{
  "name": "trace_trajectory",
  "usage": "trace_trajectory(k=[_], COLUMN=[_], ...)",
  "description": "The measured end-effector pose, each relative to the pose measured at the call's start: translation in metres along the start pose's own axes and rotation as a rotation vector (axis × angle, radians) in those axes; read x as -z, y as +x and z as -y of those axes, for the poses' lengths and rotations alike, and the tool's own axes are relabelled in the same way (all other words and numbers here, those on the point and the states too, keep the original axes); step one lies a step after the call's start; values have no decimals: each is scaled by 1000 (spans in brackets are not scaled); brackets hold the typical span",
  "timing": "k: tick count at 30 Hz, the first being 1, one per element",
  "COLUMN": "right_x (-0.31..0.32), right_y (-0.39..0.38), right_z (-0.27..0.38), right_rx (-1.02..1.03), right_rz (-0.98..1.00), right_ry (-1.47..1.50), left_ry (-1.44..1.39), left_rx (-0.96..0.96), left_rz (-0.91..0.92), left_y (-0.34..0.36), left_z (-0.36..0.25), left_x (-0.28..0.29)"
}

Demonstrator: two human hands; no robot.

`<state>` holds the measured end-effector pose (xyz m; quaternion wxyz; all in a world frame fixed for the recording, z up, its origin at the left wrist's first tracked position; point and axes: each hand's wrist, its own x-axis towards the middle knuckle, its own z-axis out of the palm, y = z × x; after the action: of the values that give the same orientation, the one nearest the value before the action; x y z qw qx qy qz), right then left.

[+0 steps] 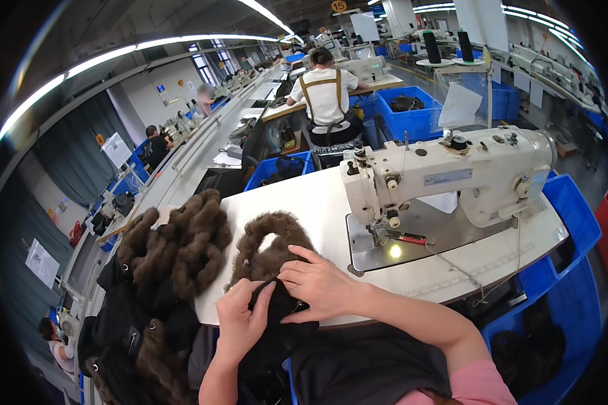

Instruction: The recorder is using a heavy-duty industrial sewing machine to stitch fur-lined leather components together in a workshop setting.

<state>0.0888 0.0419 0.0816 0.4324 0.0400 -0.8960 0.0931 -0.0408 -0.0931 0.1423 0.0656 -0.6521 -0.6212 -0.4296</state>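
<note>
Close to the table's front edge, my left hand [243, 312] pinches a piece of black fabric [277, 297]. From the right, my right hand [317, 287] grips the same fabric, its thumb below and one finger lifted over brown fur. The loop of brown fur trim [271, 233] lies on the white sewing table [297, 194] just beyond both hands and seems joined to the black fabric. To the right stands a white industrial sewing machine [446, 175], its needle area away from my hands. Red-handled thread snips [407, 237] rest on its metal plate.
A heap of brown fur pieces [199, 236] and black garments [118, 324] is piled on the left. Blue bins [574, 216] stand right of the table, another blue bin [409, 125] beyond it. A co-worker [324, 94] sits ahead with their back turned. Loose thread hangs near the right front edge.
</note>
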Motion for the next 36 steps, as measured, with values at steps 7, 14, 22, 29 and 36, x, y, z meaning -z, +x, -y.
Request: trace_trajectory(k=[7, 14, 22, 29, 36], right_x=[-15, 1, 4, -4, 8], right_y=[-2, -23, -11, -10, -16], right_z=[26, 11, 23, 28, 30], right_rx=[-297, -257, -406, -435, -478], right_rz=[-80, -107, -162, -314, -264], right_ry=[-82, -78, 584, 531, 968], left_ry=[234, 45, -213, 97, -73], left_rx=[-640, -452, -346, -336, -38], left_rz=[-529, -179, -212, -467, -437], left_y=[-6, 33, 33, -28, -27], left_z=[33, 19, 41, 8, 4], left_x=[0, -11, -17, -22, -40])
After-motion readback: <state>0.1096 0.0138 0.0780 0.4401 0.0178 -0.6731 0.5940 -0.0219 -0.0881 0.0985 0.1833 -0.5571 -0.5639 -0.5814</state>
